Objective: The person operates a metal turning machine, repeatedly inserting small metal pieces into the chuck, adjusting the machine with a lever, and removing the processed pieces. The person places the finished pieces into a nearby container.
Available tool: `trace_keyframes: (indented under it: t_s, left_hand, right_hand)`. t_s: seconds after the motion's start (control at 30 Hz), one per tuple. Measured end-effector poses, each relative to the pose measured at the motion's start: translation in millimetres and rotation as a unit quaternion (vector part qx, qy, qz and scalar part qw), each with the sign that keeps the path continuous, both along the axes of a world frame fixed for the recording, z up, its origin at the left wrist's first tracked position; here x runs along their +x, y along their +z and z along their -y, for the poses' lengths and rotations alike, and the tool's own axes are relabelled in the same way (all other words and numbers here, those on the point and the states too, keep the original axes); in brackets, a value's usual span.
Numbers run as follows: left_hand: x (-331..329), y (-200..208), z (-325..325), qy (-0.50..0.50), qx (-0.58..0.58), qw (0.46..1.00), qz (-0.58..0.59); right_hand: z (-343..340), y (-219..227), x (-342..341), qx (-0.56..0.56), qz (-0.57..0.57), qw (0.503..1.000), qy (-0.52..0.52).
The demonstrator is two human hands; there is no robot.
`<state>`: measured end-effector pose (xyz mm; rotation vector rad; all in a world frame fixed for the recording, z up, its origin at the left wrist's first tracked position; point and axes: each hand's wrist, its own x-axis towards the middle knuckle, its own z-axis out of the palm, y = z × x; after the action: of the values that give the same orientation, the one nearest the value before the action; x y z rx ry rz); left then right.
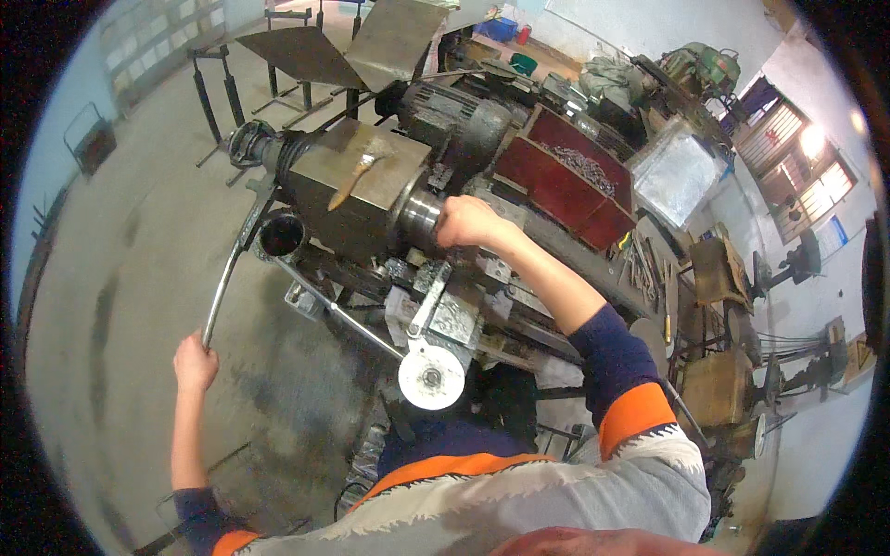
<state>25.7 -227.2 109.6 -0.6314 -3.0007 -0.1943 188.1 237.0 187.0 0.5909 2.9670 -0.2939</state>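
My left hand (196, 363) is wrapped round the lower end of a long metal lever (222, 287). This lever slants up to the left end of a lathe's headstock (320, 185). At the headstock's other end sits a shiny round chuck (422, 217). My right hand (466, 223) is closed against the chuck's face, and whatever its fingers hold is hidden. Below the chuck is the tool carriage, with a metal handle (429, 301) and a pale round disc (431, 377). A wooden-handled brush (350, 185) lies on top of the headstock.
Behind the lathe are an electric motor (459, 113) and a dark red metal box (561, 181) holding metal pieces. A second bar (338, 310) slopes from a round cup (281, 234) toward the disc. Hand tools (640, 264) lie at the right, near another machine (718, 371).
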Motion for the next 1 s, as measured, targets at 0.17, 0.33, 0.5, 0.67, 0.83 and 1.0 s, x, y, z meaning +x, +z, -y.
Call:
trace_keyframes:
  t_s: [0.17, 0.33, 0.5, 0.67, 0.83, 1.0]
  left_hand:
    - [-130, 8, 66, 0.091, -0.129, 0.983, -0.091]
    - [-144, -3, 60, 0.081, -0.122, 0.985, -0.087]
    - [-147, -5, 53, 0.076, -0.102, 0.989, -0.07]
    - [-157, -5, 43, -0.031, -0.117, 0.989, -0.091]
    - [-205, -12, 52, -0.009, -0.15, 0.979, -0.137]
    - [-186, -6, 29, 0.098, -0.099, 0.985, -0.105]
  right_hand:
    - [1, 0, -1, -0.004, -0.002, 1.0, 0.005]
    - [-1, -3, -6, 0.028, 0.015, 0.999, 0.01]
    - [3, -3, -8, 0.043, 0.001, 0.999, 0.003]
    - [1, -8, -10, 0.071, -0.006, 0.997, 0.042]
    - [0, -5, -11, 0.055, 0.019, 0.998, 0.038]
    - [-12, -17, 3, 0.087, -0.045, 0.995, 0.032]
